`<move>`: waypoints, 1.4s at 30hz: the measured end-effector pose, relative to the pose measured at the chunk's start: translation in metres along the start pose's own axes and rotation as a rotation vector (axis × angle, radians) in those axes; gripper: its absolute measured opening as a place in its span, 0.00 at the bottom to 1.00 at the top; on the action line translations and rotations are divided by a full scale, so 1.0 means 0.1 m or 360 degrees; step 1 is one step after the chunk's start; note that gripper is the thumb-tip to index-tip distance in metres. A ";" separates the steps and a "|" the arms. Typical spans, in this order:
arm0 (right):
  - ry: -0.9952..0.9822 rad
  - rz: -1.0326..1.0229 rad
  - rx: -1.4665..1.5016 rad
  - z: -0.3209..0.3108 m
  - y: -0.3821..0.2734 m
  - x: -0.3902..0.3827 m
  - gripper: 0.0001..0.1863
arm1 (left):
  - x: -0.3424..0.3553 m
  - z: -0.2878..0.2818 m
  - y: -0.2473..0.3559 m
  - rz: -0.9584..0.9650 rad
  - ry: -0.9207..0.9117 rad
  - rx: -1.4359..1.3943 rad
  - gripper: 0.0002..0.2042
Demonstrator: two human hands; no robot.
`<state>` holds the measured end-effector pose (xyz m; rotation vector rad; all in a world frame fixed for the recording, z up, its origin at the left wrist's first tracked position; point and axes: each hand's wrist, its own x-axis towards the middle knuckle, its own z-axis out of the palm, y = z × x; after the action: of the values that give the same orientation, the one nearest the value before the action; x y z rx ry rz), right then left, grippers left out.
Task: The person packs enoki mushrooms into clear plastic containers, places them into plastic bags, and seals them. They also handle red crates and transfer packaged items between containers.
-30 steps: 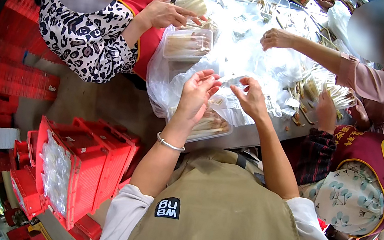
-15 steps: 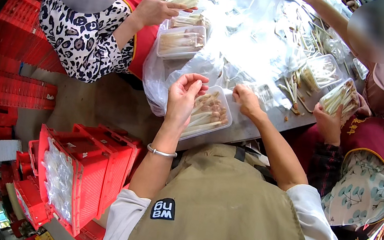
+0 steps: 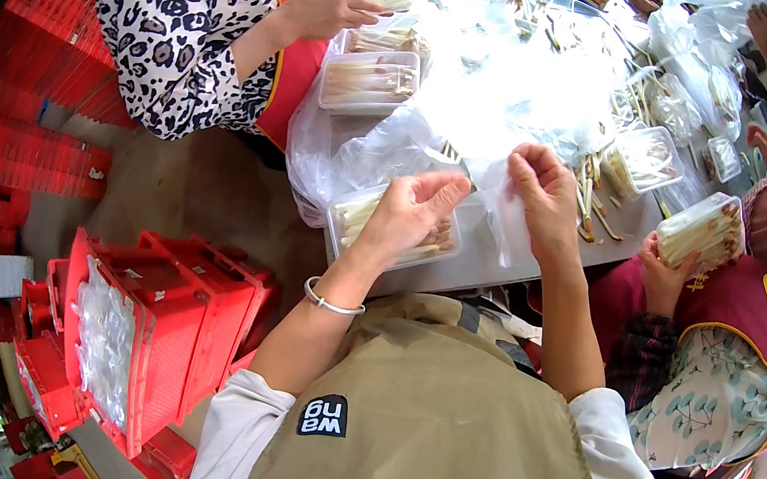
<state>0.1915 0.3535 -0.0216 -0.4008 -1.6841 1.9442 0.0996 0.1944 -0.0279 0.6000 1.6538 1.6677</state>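
In front of me on the table's near edge sits a clear plastic tub of long pale stalks with brownish tips, partly hidden by my left hand. That hand is over the tub, its thumb and fingers pinched together; what is between them, if anything, I cannot make out. Just right of it, my right hand is raised with fingers closed on a thin clear plastic bag, which hangs below and left of the fingertips. Glare washes out the table behind the hands.
More filled tubs stand at the back left by a co-worker's hand holding a dark-bladed tool. To the right, another person's hand grips a filled tub. Loose stalks lie nearby. Red crates stand at lower left.
Both hands have come closer together: my left moved right across the tub, my right rose and moved right, with a clear bag now hanging from it. The far-right person's arm swung right.
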 end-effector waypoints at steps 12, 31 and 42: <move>0.0054 -0.0197 -0.0611 0.14 0.07 -0.14 0.08 | 0.08 0.02 -0.04 0.0240 0.0357 0.0086 0.13; -0.0321 -0.0108 -0.0704 0.49 -0.16 -0.01 0.15 | -0.20 -0.12 0.25 0.0225 0.0143 0.0045 0.13; -0.0333 -0.0355 -0.1134 0.64 -0.27 -0.08 0.16 | -0.37 -0.42 0.23 0.0077 0.0593 -0.0903 0.09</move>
<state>0.1688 0.2990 0.0156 -0.2460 -2.4219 1.2129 0.0885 0.1405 -0.0027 0.0492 1.3022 2.2593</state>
